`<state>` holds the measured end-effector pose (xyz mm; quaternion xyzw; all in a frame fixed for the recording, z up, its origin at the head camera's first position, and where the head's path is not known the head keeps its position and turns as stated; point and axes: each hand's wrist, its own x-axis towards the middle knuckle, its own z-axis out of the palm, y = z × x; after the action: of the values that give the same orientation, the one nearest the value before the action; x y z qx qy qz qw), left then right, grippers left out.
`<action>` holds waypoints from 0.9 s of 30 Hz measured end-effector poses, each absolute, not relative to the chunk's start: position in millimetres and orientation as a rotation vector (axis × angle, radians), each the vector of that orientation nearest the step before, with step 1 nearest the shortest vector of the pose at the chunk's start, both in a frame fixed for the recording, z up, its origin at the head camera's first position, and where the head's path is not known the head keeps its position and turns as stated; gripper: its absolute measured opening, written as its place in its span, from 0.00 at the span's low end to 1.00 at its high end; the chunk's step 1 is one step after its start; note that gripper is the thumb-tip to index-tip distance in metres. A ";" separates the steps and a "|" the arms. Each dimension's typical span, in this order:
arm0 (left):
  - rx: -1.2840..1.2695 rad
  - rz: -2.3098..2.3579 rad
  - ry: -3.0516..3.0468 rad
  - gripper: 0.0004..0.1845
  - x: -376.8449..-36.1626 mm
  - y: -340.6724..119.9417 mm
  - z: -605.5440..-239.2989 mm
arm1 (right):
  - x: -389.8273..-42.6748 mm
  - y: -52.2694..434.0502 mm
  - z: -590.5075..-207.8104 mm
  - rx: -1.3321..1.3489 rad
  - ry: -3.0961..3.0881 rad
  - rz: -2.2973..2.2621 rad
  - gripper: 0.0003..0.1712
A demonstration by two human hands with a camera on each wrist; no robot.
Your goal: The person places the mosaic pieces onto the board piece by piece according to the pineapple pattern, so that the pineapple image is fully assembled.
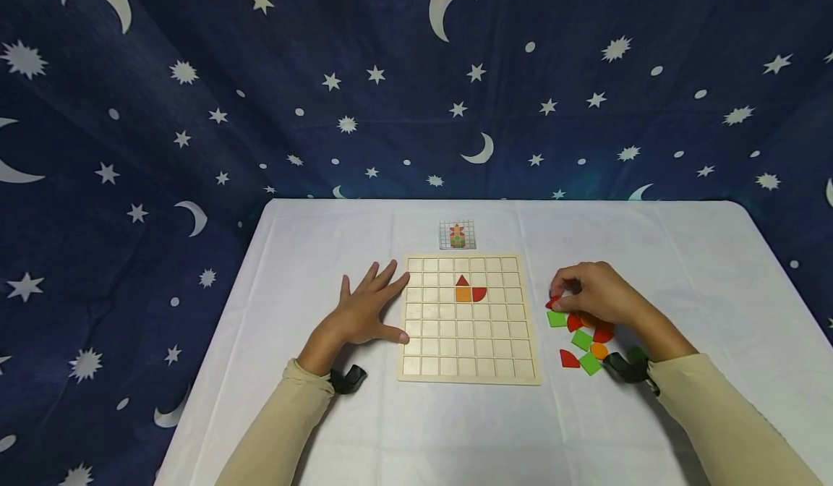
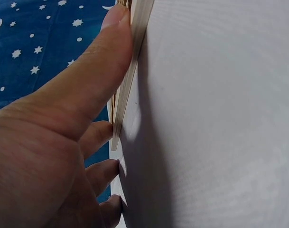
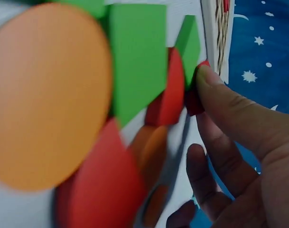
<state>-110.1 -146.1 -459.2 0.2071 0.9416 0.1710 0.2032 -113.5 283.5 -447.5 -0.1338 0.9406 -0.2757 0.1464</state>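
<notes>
A wooden grid board (image 1: pixel 468 348) lies in the middle of the white table. In its cells sit a red triangle (image 1: pixel 462 280), an orange square (image 1: pixel 463 294) and a red quarter-circle (image 1: pixel 479 293). My left hand (image 1: pixel 372 307) rests flat with fingers spread, and its thumb (image 2: pixel 101 61) presses the board's left edge (image 2: pixel 135 52). My right hand (image 1: pixel 562 296) hovers over a pile of loose pieces right of the board, pinching a small red piece (image 1: pixel 553 302) (image 3: pixel 193 100) under the thumb (image 3: pixel 229 109). Around it lie a green square (image 1: pixel 556 319), an orange circle (image 3: pixel 49 95) and other red pieces (image 3: pixel 101 190).
A small pattern card (image 1: pixel 457 235) lies just beyond the board. More green, red and orange pieces (image 1: pixel 588 361) spread toward my right wrist. A dark blue star-and-moon cloth (image 1: pixel 195 95) hangs behind and around the table (image 1: pixel 683 254).
</notes>
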 end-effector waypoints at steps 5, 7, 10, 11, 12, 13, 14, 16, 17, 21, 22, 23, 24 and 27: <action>0.578 0.483 2.627 0.62 -110.2 -146.6 -458.5 | -119.5 266.7 -444.2 -0.400 2.665 -0.918 0.10; 0.579 0.482 2.626 0.63 -110.3 -146.7 -458.7 | -122.5 257.4 -444.3 -0.382 2.636 -0.979 0.11; 0.580 0.478 2.627 0.63 -110.4 -146.8 -459.1 | -126.7 243.1 -446.2 -0.347 2.569 -1.070 0.12; 0.581 0.476 2.626 0.63 -110.5 -146.8 -459.3 | -127.9 238.0 -446.8 -0.337 2.546 -1.097 0.11; 0.581 0.480 2.625 0.63 -110.6 -146.7 -459.4 | -129.1 232.9 -447.3 -0.333 2.526 -1.120 0.10; 0.581 0.482 2.625 0.63 -110.6 -146.7 -459.5 | -129.9 227.9 -447.6 -0.333 2.508 -1.142 0.10; 0.580 0.484 2.625 0.63 -110.6 -146.7 -459.6 | -130.8 222.9 -447.9 -0.335 2.489 -1.165 0.10; 0.581 0.483 2.624 0.63 -110.9 -146.6 -460.3 | -132.2 212.5 -447.4 -0.340 2.458 -1.204 0.09; 0.581 0.481 2.624 0.63 -111.0 -146.5 -460.5 | -132.9 207.2 -446.9 -0.347 2.450 -1.218 0.09; 0.579 0.469 2.628 0.63 -111.3 -146.7 -461.9 | -136.0 186.7 -446.5 -0.355 2.437 -1.260 0.12; 0.577 0.468 2.628 0.63 -111.4 -146.7 -462.2 | -136.7 181.8 -446.8 -0.356 2.443 -1.266 0.13; 0.575 0.466 2.629 0.63 -111.5 -146.8 -462.4 | -137.2 177.5 -447.0 -0.358 2.442 -1.277 0.13; 0.573 0.464 2.629 0.63 -111.6 -146.8 -462.5 | -137.7 173.1 -447.4 -0.358 2.436 -1.291 0.12; 0.569 0.459 2.629 0.64 -112.0 -146.6 -462.3 | -137.7 161.4 -448.3 -0.360 2.414 -1.333 0.10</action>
<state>-112.0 -146.6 -462.3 0.2042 0.9429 0.1648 0.2050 -137.7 161.4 -448.3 -0.1274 0.8539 -0.4716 0.1795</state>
